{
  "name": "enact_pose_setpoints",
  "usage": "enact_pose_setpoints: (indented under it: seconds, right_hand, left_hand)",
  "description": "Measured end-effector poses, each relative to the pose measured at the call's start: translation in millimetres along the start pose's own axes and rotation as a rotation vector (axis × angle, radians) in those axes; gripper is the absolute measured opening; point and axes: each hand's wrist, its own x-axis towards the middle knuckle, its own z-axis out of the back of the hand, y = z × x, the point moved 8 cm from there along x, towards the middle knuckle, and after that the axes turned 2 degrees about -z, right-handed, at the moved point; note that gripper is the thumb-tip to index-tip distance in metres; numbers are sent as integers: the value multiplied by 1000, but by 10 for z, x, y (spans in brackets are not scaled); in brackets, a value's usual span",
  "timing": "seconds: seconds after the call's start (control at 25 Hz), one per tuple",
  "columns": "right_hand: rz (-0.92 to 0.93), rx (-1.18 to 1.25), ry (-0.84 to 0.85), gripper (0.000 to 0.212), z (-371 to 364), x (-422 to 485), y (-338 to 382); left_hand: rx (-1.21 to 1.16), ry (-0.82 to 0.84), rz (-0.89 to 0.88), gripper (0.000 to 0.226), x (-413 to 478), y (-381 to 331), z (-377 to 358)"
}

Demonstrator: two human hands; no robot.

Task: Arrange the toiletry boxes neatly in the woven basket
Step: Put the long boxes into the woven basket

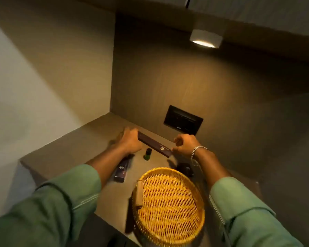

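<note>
A long dark brown toiletry box (153,143) with a small emblem is held level between both hands above the counter. My left hand (130,139) grips its far left end. My right hand (185,144) pinches its near right end. A second dark box (122,171) lies on the counter partly under my left forearm. The round yellow woven basket (169,202) stands nearer to me with nothing in it; a wooden handle runs along its left rim.
A small green bottle with a dark cap (147,154) stands on the brown counter (64,154) below the held box. A dark object (185,169) sits behind the basket by my right forearm. A black socket plate (183,120) is on the back wall.
</note>
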Motion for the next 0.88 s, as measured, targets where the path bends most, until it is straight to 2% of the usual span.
enact_pose_setpoints:
  seconds: [0.04,0.12,0.2,0.32,0.4,0.48,0.56,0.68,0.8,0.88]
  right_hand:
    - [-12,11,40,40,-109,131,11]
    - [-12,6,102,47,-300,342,70]
    - [13,-32,159,52,-519,505,155]
    - [65,-145,197,46,-688,680,275]
    - [85,-217,189,42,-720,760,289]
    - [97,-257,169,48,-642,788,319]
    - [93,-247,127,52,-489,746,335]
    - [66,-200,-21,57,-103,521,329]
    - [26,-94,-112,71,257,71,265]
    - [-9,-50,-88,77,345,-309,167]
  left_hand:
    - [75,5,69,25,36,104,-15]
    - [155,95,188,45,136,328,-122]
    - [48,242,265,63,177,471,-276]
    - [-60,306,271,61,284,550,-325]
    - [-109,247,271,53,329,565,-241]
    - [-84,120,228,51,374,483,6]
    - [-103,-10,124,63,413,251,314]
    - [-190,-126,-38,79,355,-264,682]
    - [-184,-158,-196,67,46,-717,732]
    - [-139,-105,-249,63,-208,-856,496]
